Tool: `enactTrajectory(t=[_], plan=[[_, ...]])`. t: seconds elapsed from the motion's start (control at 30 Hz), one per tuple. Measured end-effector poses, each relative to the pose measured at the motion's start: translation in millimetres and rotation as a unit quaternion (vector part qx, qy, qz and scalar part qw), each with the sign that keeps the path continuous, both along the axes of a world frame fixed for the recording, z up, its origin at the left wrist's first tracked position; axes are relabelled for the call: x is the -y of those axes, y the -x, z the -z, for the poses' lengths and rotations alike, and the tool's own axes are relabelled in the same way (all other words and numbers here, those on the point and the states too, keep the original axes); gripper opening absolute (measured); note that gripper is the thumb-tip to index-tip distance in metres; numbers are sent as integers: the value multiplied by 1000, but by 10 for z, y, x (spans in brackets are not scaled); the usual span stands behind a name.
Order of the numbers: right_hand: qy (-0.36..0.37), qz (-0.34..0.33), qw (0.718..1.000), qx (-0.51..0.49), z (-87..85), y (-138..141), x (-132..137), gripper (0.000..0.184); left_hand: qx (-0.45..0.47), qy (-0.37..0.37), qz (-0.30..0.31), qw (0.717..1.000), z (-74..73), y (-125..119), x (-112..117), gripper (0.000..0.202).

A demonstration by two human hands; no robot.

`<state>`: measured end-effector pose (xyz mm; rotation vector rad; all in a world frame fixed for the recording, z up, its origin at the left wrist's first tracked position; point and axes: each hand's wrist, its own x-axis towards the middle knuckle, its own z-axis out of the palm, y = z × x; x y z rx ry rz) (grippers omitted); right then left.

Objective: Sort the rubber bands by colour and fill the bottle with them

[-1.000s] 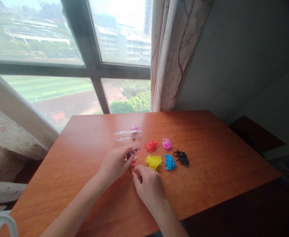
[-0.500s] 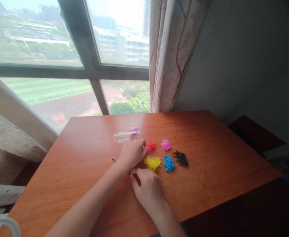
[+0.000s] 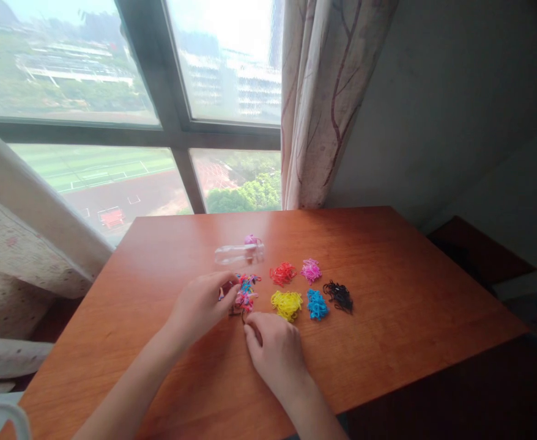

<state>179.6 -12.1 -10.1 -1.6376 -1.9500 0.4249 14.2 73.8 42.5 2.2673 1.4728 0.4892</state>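
Observation:
A small mixed heap of coloured rubber bands (image 3: 244, 292) lies on the wooden table (image 3: 410, 293). My left hand (image 3: 199, 305) rests at the heap's left side, fingers curled with the tips on the bands. My right hand (image 3: 275, 351) sits just below the heap, fingers curled and pinching at its lower edge. To the right lie sorted piles: red (image 3: 282, 274), pink (image 3: 311, 269), yellow (image 3: 286, 303), blue (image 3: 317, 304) and black (image 3: 339, 296). A clear plastic tube (image 3: 237, 253) with a pink end lies behind the heap.
The table stands against a window (image 3: 112, 110) with a patterned curtain (image 3: 328, 104) at its back right corner. A dark lower surface (image 3: 479, 250) sits to the right. Cushioned fabric (image 3: 16, 256) lies at the left.
My left hand reached right to the red pile half a second ago, then drew back left to the mixed heap. My right hand has stayed almost still below the heap.

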Motion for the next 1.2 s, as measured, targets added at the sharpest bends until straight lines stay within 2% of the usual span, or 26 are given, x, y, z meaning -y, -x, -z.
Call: enactTrajectory(t=[0.2, 0.4, 0.8, 0.93, 1.03, 1.2], plan=[[-4, 1, 999, 45, -17, 49, -29, 7, 25, 25, -34, 999, 133, 229, 184, 24], [-26, 3, 998, 55, 37, 53, -61, 11, 83, 57, -34, 994, 238, 304, 245, 27], [-63, 28, 994, -82, 32, -67, 56, 15, 68, 60, -25, 996, 241, 239, 272, 24], [-96, 69, 988, -99, 31, -390, 164, 20, 65, 55, -16, 996, 239, 230, 272, 25], [-128, 130, 980, -81, 56, -811, 226, 24, 65, 54, -4, 996, 231, 208, 283, 27], [-134, 261, 956, -1, 131, -1535, 315, 39, 64, 51, 2, 997, 214, 198, 301, 27]])
